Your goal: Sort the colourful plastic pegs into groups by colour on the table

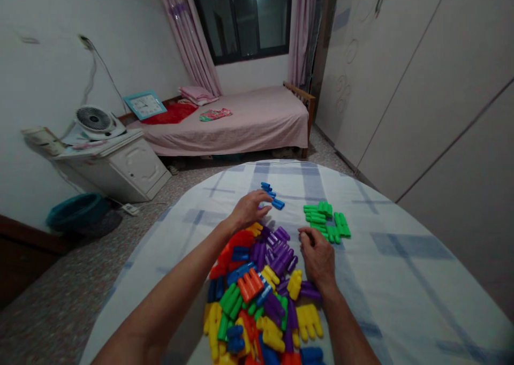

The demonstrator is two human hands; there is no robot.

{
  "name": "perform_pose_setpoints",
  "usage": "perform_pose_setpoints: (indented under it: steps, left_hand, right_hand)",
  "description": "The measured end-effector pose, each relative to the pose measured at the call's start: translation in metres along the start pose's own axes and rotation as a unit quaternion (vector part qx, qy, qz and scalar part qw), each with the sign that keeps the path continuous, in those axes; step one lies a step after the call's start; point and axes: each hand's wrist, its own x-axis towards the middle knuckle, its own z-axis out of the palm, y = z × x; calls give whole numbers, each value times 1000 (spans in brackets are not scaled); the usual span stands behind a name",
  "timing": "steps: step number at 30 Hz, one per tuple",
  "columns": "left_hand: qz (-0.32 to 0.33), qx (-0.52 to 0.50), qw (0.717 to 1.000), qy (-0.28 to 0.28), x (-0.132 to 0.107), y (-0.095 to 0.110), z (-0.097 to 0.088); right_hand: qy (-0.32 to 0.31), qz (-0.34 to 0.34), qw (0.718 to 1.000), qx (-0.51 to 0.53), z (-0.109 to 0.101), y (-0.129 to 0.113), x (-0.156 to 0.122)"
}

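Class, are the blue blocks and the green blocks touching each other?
Apart. The head view shows bare tablecloth between the blue blocks and the green blocks.

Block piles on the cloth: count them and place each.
3: blue pile by the left hand, green pile beyond the right hand, mixed heap nearest, between them. Others may lie off-frame.

Block and cloth colours
Sorted: blue blocks [274,199], green blocks [327,221] — pile [261,295] of purple, yellow, orange, red; tablecloth [401,279] white, checked grey-blue.
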Motion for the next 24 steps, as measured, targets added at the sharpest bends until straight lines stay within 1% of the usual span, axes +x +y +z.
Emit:
perform_pose_setpoints:
  steps: [2,4,6,8,11,14,16,20,22,24]
  left_hand:
    - [-13,-52,998,-41,-36,11,-20]
    - [-17,-52,995,-85,-70,22,-31]
    - [-20,-30,992,-121,-98,28,-33]
    - [-22,-6,991,-131,-114,29,-26]
    - [-17,11,994,-112,-122,25,-12]
    - [-22,0,994,-107,-122,25,-8]
    - [-29,-27,992,-122,-123,29,-13]
    - [-40,-89,981,-166,-129,46,-30]
    - [-47,-102,977,-180,-130,53,-36]
    - [-41,-103,974,-197,-131,59,-38]
  right_hand:
    - [3,-2,1000,-3,0,0,0]
    - [6,-6,1000,-4,0,0,-1]
    - [6,-5,1000,-5,0,-1,-1]
    - [4,2,1000,-6,-1,-2,0]
    - [5,10,1000,-8,-1,-3,0]
    - [4,11,1000,-6,-1,-3,1]
    - [2,12,1000,-4,-1,-3,1]
    - [3,12,1000,-4,-1,-4,1]
    - [4,13,1000,-4,-1,-4,1]
    - [3,14,1000,-5,-1,-4,1]
